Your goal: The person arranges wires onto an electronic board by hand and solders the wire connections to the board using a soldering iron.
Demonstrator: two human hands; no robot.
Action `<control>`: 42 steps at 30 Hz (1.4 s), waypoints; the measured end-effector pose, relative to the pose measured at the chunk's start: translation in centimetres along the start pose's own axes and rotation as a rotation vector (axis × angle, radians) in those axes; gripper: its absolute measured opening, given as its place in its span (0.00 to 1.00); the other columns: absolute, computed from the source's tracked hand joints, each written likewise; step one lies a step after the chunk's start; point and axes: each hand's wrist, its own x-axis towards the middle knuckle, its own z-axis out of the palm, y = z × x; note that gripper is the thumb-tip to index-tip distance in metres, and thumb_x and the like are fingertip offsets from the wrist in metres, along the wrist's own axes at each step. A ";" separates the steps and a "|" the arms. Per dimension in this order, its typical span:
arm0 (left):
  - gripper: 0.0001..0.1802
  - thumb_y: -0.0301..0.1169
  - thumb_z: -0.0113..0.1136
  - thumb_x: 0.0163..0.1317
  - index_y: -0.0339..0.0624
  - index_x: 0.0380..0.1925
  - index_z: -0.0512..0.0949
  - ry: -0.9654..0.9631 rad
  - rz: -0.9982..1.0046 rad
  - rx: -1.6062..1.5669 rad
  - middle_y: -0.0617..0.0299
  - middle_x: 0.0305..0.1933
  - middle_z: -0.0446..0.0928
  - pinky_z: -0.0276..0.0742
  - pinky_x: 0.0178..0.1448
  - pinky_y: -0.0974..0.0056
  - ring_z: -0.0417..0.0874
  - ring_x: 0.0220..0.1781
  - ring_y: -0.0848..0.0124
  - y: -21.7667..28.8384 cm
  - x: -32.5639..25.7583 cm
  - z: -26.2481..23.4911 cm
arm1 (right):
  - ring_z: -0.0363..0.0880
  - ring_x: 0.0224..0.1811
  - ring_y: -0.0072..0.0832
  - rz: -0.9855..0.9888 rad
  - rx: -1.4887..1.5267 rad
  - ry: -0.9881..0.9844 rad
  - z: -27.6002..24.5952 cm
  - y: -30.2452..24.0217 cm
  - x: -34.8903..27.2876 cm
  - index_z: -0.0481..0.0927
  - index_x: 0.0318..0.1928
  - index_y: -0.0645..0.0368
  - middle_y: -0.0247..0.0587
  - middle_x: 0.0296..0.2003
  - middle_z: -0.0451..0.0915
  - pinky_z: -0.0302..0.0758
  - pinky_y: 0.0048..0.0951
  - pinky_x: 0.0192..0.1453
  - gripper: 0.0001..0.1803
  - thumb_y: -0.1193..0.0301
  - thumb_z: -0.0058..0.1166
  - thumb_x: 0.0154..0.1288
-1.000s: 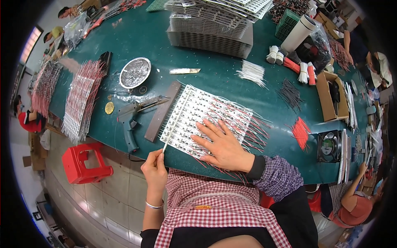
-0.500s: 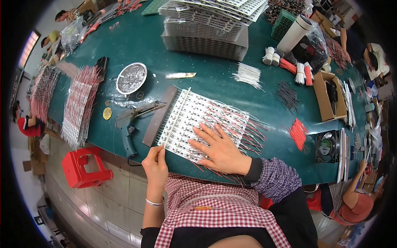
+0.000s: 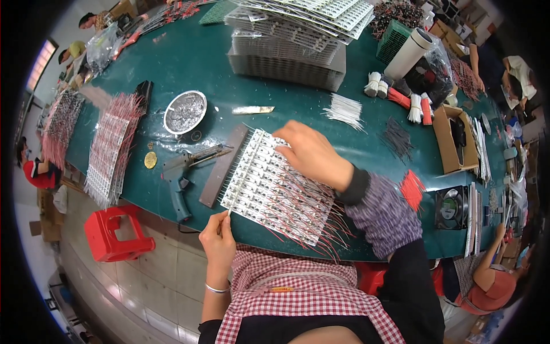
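Observation:
A white circuit board panel [image 3: 260,175] lies on the green table in front of me, with rows of small parts and many red, black and white wires [image 3: 306,200] trailing off its right side. My left hand [image 3: 219,236] pinches the end of a thin pale strip [image 3: 230,210] at the panel's near left corner. Over the far edge of the panel is my right hand [image 3: 315,155], its fingers curled together and pointing left. Whatever sits between those fingertips is hidden. Along the panel's left side lies a brown bar [image 3: 224,166].
Left of the bar lie a soldering iron gun [image 3: 179,183] and a metal bowl [image 3: 185,112]. A tall stack of panels [image 3: 289,57] stands at the back. White [image 3: 344,110], black [image 3: 396,139] and red wire bundles [image 3: 412,190] lie right, near a cardboard box [image 3: 447,143] and a fan [image 3: 452,207].
My right hand has left its flat, spread position on the panel and moved to the far edge, fingers now curled. The left hand still pinches at the near left corner.

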 end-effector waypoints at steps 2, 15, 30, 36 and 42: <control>0.06 0.22 0.58 0.66 0.29 0.39 0.81 -0.009 -0.031 -0.025 0.53 0.29 0.82 0.74 0.32 0.71 0.78 0.26 0.76 0.1 -0.1 0.2 | 0.78 0.45 0.52 0.014 -0.011 0.076 3.0 2.4 2.5 0.81 0.44 0.62 0.53 0.40 0.77 0.75 0.47 0.48 0.11 0.70 0.56 0.64; 0.05 0.21 0.58 0.66 0.29 0.39 0.80 0.017 0.005 0.017 0.52 0.32 0.83 0.78 0.37 0.68 0.84 0.32 0.72 0.0 -0.6 0.5 | 0.79 0.42 0.50 0.172 -0.188 0.178 7.9 3.9 4.8 0.74 0.35 0.68 0.56 0.36 0.77 0.76 0.49 0.45 0.06 0.76 0.50 0.61; 0.05 0.19 0.53 0.67 0.32 0.42 0.73 -0.216 -0.084 0.088 0.49 0.33 0.81 0.75 0.33 0.58 0.81 0.29 0.56 1.0 2.0 -0.3 | 0.75 0.49 0.38 -0.038 0.276 -0.184 3.3 5.9 3.3 0.73 0.53 0.62 0.45 0.53 0.70 0.75 0.35 0.54 0.18 0.80 0.56 0.62; 0.11 0.25 0.59 0.65 0.33 0.45 0.72 -0.166 0.156 0.193 0.47 0.38 0.81 0.75 0.37 0.55 0.81 0.32 0.52 0.6 1.1 0.6 | 0.75 0.50 0.37 -0.093 0.401 -0.279 2.5 6.7 3.8 0.74 0.48 0.62 0.43 0.49 0.71 0.76 0.34 0.54 0.18 0.79 0.62 0.57; 0.19 0.29 0.69 0.57 0.32 0.44 0.73 -0.104 0.258 0.374 0.48 0.36 0.77 0.76 0.39 0.55 0.82 0.37 0.49 1.3 0.3 2.1 | 0.76 0.46 0.36 -0.153 0.418 -0.256 2.9 7.6 3.9 0.75 0.46 0.61 0.43 0.46 0.72 0.76 0.34 0.52 0.17 0.77 0.64 0.56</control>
